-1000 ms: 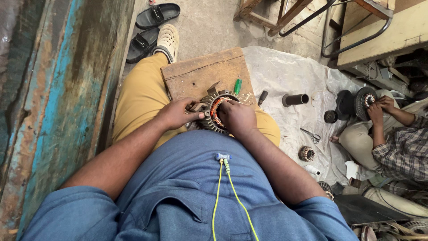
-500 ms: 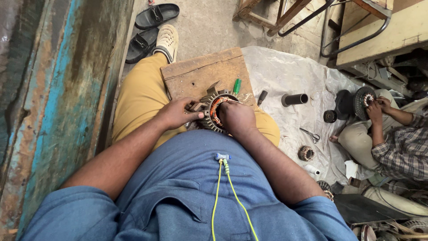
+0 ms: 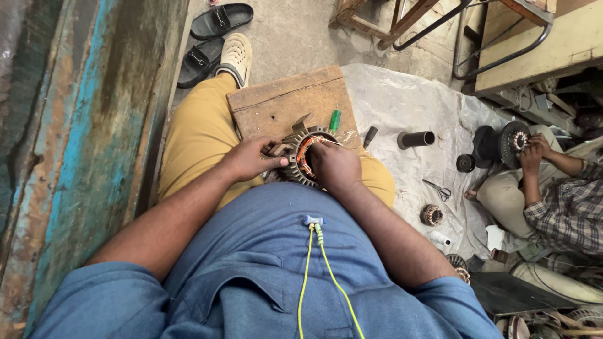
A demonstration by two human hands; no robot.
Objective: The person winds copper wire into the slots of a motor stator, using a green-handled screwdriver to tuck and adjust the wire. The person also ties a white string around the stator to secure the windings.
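Note:
A round finned motor stator (image 3: 303, 152) with copper windings rests in my lap, against the near edge of a wooden board (image 3: 282, 103). My left hand (image 3: 251, 158) grips its left rim, thumb along the side. My right hand (image 3: 334, 166) covers its right side, fingers curled into the windings. A green-handled screwdriver (image 3: 335, 119) lies on the board just beyond the stator.
A worn blue-painted wall (image 3: 75, 144) runs along my left. Black sandals (image 3: 217, 28) lie ahead. On a plastic sheet (image 3: 414, 100) to the right lie a dark tube (image 3: 416, 139), scissors (image 3: 436, 188) and a small coil (image 3: 431, 215). Another person's hands (image 3: 534, 150) work a second stator.
Both hands stay on the stator; my fingers have shifted slightly on the windings. Nothing else has visibly moved.

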